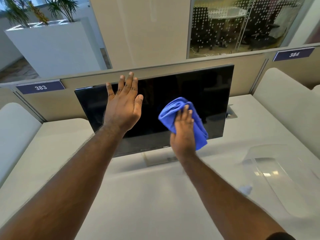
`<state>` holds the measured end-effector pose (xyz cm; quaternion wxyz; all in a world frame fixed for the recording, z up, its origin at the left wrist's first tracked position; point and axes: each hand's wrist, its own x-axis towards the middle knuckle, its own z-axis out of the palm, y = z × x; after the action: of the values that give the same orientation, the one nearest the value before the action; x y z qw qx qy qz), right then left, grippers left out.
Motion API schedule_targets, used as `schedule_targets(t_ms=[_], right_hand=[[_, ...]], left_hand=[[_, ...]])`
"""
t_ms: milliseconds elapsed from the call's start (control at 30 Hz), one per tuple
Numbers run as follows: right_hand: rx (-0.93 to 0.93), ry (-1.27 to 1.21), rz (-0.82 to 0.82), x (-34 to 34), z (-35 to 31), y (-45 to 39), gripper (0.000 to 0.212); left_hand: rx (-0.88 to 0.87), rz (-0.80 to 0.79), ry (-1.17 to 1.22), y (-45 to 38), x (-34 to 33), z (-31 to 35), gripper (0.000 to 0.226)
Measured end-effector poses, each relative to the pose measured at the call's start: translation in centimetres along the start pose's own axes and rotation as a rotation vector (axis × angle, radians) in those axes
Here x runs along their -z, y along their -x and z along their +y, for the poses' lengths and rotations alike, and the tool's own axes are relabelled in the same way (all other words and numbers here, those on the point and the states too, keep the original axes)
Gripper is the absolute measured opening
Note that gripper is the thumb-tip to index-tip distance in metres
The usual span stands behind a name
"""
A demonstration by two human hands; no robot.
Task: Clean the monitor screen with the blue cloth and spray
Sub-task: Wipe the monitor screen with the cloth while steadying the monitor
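A black monitor (204,94) stands tilted on the white desk, its screen dark. My right hand (183,134) presses a bunched blue cloth (173,110) against the lower middle of the screen. My left hand (123,103) is spread flat, fingers apart, in front of the screen's upper left part, fingertips reaching its top edge; whether it touches the glass I cannot tell. A blurred clear spray bottle with a pale blue part (245,189) seems to lie on the desk at the right.
The white desk (138,196) is bounded by a beige partition (173,70) behind the monitor, with labels 383 (40,87) and 384 (294,54). The monitor stand (161,158) sits under the screen. A cable port (231,115) lies behind the right edge.
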<state>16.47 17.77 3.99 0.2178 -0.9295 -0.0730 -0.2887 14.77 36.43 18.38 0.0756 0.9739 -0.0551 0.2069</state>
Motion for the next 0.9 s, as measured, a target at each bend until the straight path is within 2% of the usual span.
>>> schedule_targets(t_ms=[100, 167, 267, 333, 433, 567, 667, 767, 900], right_hand=[[0.156, -0.035, -0.129, -1.0, 0.1, 2.0, 0.09], [0.129, -0.009, -0.15, -1.1, 1.8, 2.4, 0.09], [-0.044, -0.082, -0.066, 0.1, 4.8, 1.0, 0.079], [-0.252, -0.212, 0.063, 1.3, 6.7, 0.0, 0.067], [-0.429, -0.271, 0.266, 3.1, 9.3, -2.4, 0.058], [-0.256, -0.252, 0.351, 5.7, 8.5, -7.0, 0.054], [-0.124, -0.169, 0.318, 6.8, 7.1, -9.5, 0.054], [-0.165, -0.135, 0.307, 5.9, 7.0, -8.6, 0.053], [-0.279, -0.125, 0.206, 2.2, 8.2, -2.0, 0.056]], left_hand=[[0.0, -0.003, -0.005, -0.2, 0.0, 0.4, 0.064], [0.001, -0.004, -0.004, -0.2, 0.0, 0.5, 0.064], [0.004, -0.013, -0.003, -0.2, -0.1, 0.6, 0.064], [0.009, -0.014, 0.004, -0.1, -0.1, 0.7, 0.064], [0.011, -0.009, 0.014, 0.0, -0.1, 0.9, 0.064], [0.01, -0.01, 0.008, -0.2, -0.2, 1.3, 0.064], [0.006, -0.011, 0.016, -0.5, -0.4, 1.7, 0.064], [0.012, -0.021, 0.011, -0.6, -0.8, 1.9, 0.064], [0.029, -0.019, -0.014, 0.0, -0.9, 1.0, 0.065]])
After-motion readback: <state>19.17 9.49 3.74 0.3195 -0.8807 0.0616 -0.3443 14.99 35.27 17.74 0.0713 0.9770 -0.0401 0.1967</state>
